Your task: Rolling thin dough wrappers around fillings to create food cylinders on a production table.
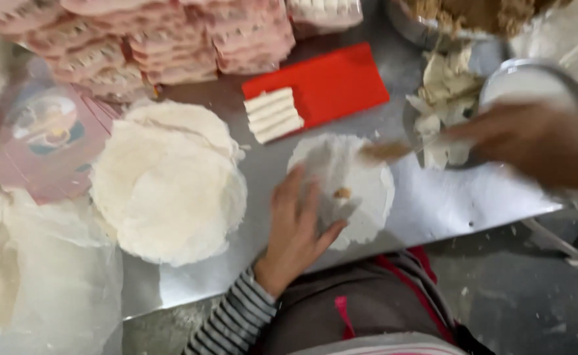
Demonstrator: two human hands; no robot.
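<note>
The left hand (pixel 300 227) lies open, flat on a thin round white wrapper (pixel 351 184) on the metal surface (pixel 433 204). The blurred right hand (pixel 532 141) grips a stick-like tool (pixel 384 152) beside a round metal bowl (pixel 532 82) of pale scraps (pixel 443 98).

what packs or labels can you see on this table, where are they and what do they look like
Stacked pink packs: along the far edge, flat wrapped bundles, pink and white.
Clear-wrapped pack: far edge, right of the pink packs, white pieces inside.
Round label: far left on a pink sheet, under clear film, pale with teal and orange; too blurred for more.
No screens or signs.
</note>
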